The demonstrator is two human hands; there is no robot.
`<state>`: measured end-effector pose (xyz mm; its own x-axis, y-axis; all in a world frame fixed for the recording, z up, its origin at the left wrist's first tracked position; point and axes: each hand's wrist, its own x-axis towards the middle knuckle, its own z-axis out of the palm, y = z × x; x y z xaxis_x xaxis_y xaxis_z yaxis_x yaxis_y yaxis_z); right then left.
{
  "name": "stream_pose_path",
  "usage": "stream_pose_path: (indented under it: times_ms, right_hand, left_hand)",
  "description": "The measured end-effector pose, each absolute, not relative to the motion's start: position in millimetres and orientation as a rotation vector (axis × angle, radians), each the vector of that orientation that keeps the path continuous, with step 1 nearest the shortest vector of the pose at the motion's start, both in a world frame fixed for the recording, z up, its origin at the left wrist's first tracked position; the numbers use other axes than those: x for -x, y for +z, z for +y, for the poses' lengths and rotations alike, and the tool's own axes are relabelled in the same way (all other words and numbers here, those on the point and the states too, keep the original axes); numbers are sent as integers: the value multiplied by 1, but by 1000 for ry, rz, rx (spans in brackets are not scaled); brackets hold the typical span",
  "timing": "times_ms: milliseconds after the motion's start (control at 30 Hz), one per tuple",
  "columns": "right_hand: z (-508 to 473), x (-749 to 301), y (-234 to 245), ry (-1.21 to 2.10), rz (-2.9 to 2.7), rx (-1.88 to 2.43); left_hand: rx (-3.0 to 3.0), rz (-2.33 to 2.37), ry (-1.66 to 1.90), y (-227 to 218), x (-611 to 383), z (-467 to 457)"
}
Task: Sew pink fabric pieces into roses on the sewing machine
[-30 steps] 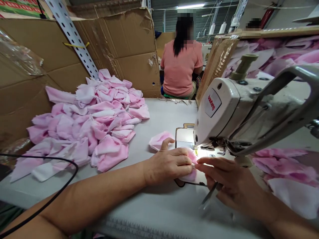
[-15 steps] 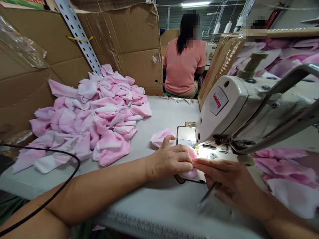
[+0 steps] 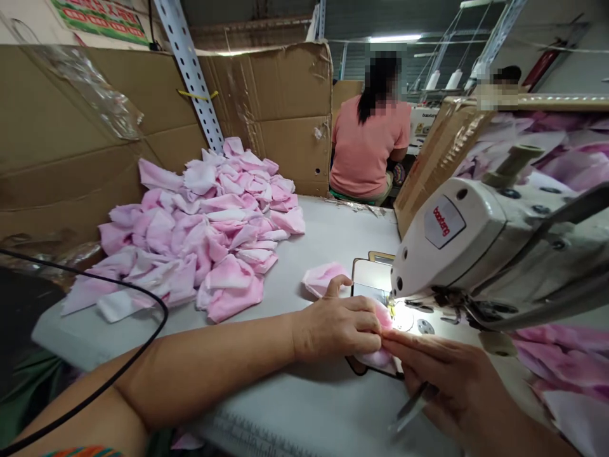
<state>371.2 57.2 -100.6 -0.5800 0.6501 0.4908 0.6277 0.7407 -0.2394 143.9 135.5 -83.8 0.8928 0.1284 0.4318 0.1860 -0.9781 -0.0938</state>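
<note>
My left hand (image 3: 337, 328) and my right hand (image 3: 442, 374) meet at a small piece of pink-and-white fabric (image 3: 379, 360), just in front of the needle of a white industrial sewing machine (image 3: 451, 238). My left fingers press the fabric from the left, and my right fingertips pinch its edge. Small metal scissors (image 3: 413, 405) stick out from under my right hand, blades pointing down and left. Another pink fabric piece (image 3: 324, 279) lies beyond my left thumb, nearly touching it. Much of the held fabric is hidden by my fingers.
A large heap of pink fabric pieces (image 3: 200, 238) lies left on the pale table (image 3: 333, 235), against cardboard sheets (image 3: 271, 101). A black cable (image 3: 95, 277) crosses the left foreground. More pink fabric (image 3: 566, 362) lies right of the machine. A co-worker (image 3: 368, 152) sits beyond.
The whole scene has shifted right and down in view as my head turned. My hands stay on the fabric at the needle, and the scissors stay in my right hand.
</note>
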Motion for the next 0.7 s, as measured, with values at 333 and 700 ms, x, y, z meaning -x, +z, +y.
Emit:
stream_pose_path:
  times_ms: [333, 700]
  right_hand:
    - [60, -381, -113, -92, -2474, 923]
    - [62, -371, -103, -191, -2433, 845]
  left_hand:
    - [2914, -260, -642, -84, -143, 132]
    - [2935, -260, -650, -88, -143, 133]
